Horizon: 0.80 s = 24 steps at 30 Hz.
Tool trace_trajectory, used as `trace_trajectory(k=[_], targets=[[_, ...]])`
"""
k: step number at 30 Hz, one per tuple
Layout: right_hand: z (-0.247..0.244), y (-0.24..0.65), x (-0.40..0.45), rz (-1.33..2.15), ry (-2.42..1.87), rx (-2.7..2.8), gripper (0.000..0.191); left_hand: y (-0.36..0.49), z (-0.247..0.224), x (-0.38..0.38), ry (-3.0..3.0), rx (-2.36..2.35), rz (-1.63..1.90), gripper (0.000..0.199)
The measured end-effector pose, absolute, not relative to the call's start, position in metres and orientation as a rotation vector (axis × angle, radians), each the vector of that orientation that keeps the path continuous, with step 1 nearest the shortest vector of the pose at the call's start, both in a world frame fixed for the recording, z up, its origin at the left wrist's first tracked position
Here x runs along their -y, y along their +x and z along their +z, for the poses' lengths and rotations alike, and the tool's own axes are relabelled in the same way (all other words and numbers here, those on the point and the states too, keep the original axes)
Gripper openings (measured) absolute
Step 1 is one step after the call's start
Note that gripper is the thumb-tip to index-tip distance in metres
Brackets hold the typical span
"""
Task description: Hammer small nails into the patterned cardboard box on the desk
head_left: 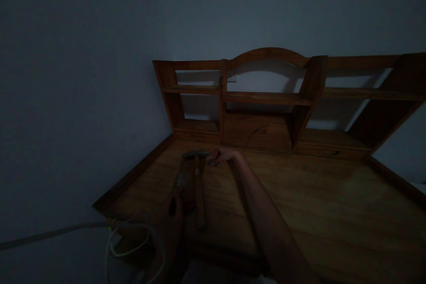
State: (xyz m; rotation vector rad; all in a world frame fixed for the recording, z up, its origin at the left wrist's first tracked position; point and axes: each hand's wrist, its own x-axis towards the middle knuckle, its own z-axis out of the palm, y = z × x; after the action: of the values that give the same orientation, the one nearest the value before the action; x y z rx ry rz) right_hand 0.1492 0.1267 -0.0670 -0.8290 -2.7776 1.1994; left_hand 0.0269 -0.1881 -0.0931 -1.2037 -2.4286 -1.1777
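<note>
The room is dim. A hammer [199, 191] lies with its wooden handle toward me and its metal head at the far end. It rests over or along a brown, brick-like block [186, 179] on the wooden desktop. My left hand [171, 211] is closed at the block's near left edge, fingers curled against it; its grip is partly lost in shadow. My right hand [223, 155] reaches to the right end of the hammer head, fingers pinched on a small shiny metal piece [213, 162] whose kind I cannot make out.
A wooden shelf unit [268, 97] stands along the back of the desktop [316, 191], against the wall. A raised wooden edge [140, 168] borders the left side. A pale looped cable [129, 226] hangs at the front left, near my left arm.
</note>
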Motion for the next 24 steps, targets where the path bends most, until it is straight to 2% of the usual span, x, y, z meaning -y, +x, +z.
trace_trajectory(k=[7, 12, 16, 20, 24], targets=[[-0.059, 0.150, -0.116, 1.082, -0.930, 2.775, 0.034, 0.025, -0.096, 0.188, -1.242, 2.392, -1.175, 0.036], [-0.032, 0.156, -0.095, 0.872, -1.060, 2.787, 0.028, 0.028, -0.091, 0.187, -1.210, 2.414, -1.196, 0.038], [0.011, 0.160, -0.072, 0.605, -1.157, 2.747, 0.021, 0.029, -0.090, 0.187, -1.224, 2.412, -1.258, 0.039], [0.071, 0.161, -0.017, 0.271, -1.168, 2.605, 0.038, 0.028, -0.093, 0.188, -1.182, 2.454, -1.284, 0.040], [0.118, 0.164, 0.063, -0.003, -0.824, 2.507, 0.035, 0.019, -0.093, 0.190, -1.289, 2.340, -1.467, 0.040]])
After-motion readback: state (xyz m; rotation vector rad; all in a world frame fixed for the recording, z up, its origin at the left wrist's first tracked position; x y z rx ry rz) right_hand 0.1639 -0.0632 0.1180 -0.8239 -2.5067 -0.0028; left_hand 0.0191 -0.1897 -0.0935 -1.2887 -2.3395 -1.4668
